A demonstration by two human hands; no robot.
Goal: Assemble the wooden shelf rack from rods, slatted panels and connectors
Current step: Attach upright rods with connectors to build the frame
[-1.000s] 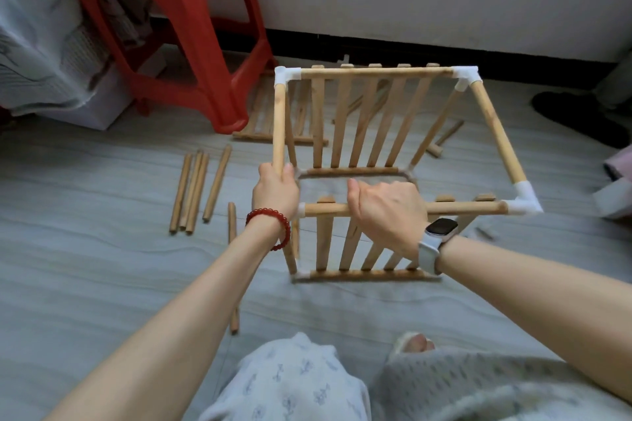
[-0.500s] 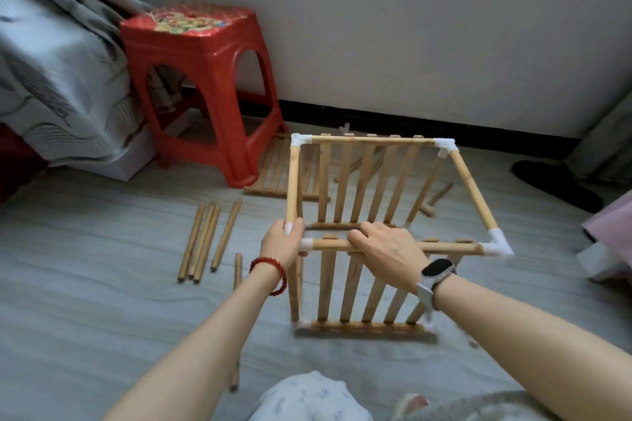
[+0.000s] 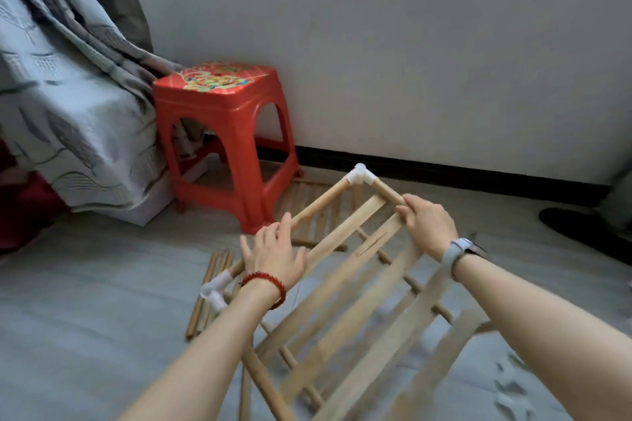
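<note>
Near half of rack (image 3: 359, 318) motion-blurred, cut off at bottom edge | loose rods (image 3: 208, 287) partly hidden behind left hand (image 3: 273, 258) and forearm | dark object (image 3: 584, 232) at right edge unidentifiable (cropped)

Pale matt wooden rack (image 3: 345, 284) with smooth white plastic connectors (image 3: 359, 176) beside glossy red plastic stool (image 3: 222, 133)

1. Two hands: the left hand (image 3: 273, 256) and the right hand (image 3: 429, 227).
2. One part-built rack (image 3: 345, 311).
3. Two white connectors in clear view: one at the far corner (image 3: 359, 177), one by the left wrist (image 3: 215, 289).
4. One red stool (image 3: 224, 133).
5. A bundle of loose rods (image 3: 208, 287) on the floor; blur hides their number.
6. One red bracelet (image 3: 265, 284) and one watch (image 3: 460, 251).
</note>
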